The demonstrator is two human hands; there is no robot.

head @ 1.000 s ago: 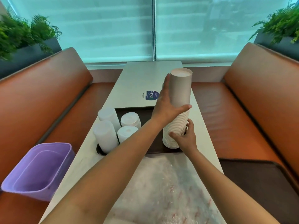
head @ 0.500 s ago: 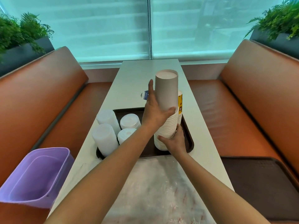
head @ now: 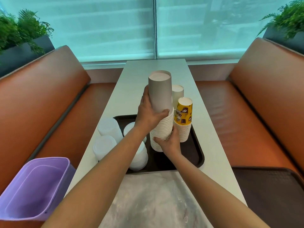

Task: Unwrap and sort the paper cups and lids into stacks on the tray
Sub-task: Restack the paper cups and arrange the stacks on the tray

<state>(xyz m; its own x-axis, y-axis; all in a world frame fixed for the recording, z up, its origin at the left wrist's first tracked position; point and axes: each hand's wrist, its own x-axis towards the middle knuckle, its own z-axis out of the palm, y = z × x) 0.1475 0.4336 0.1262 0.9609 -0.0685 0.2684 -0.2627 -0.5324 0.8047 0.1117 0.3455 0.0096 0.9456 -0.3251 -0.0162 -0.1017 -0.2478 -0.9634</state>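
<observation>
Standing now on the tray (head: 196,150), the cup stack (head: 162,125) stays clamped in both hands' grip, left hand (head: 148,112) and right hand (head: 171,142).

White table (head: 194,89), tray (head: 196,152), probably plastic wrap (head: 154,199)

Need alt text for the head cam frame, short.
Both hands hold a tall stack of grey paper cups upright on a dark tray: left hand high, right hand low. Yellow cups stand right, white lids left.
</observation>
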